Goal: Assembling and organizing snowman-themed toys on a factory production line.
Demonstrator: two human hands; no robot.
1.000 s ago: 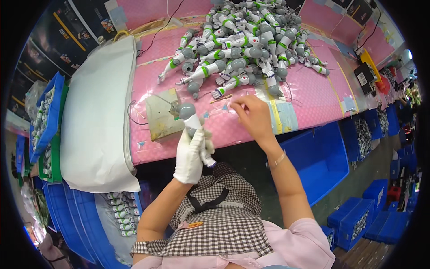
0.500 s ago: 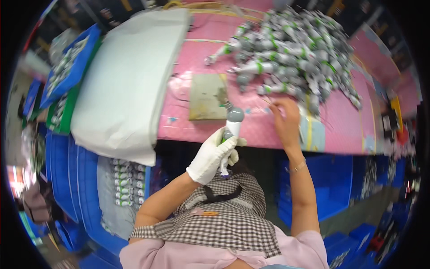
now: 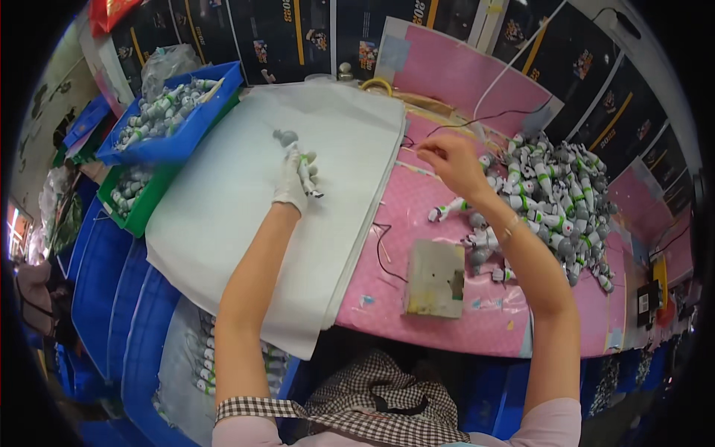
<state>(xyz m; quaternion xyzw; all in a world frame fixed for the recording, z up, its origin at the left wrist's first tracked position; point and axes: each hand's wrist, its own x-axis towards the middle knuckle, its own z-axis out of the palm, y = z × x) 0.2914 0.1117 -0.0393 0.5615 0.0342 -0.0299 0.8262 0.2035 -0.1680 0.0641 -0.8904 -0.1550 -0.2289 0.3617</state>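
My left hand (image 3: 291, 179), in a white glove, is closed round a small toy figure with a round grey head (image 3: 287, 138) and a white, grey and green body. It holds the figure over the white sheets (image 3: 342, 141) on the left of the table. Part of the figure is hidden by the glove. My right hand (image 3: 450, 162) is bare and raised near the back of the pink table top (image 3: 398, 201), left of a heap of similar figures (image 3: 558, 186). Its fingers are curled in with the tips together; what they hold, if anything, cannot be made out.
A blue bin (image 3: 160, 145) full of figure parts rests on a green bin (image 3: 123, 216) at the far left. A yellowish-grey block (image 3: 428, 290) sits near the table's front edge, beside a thin dark cable (image 3: 381, 249). Dark printed panels (image 3: 279, 37) stand behind the table.
My left hand has carried the figure from the table's front edge leftward and away, over the white sheets. My right hand has moved farther back over the table. The view has turned too.
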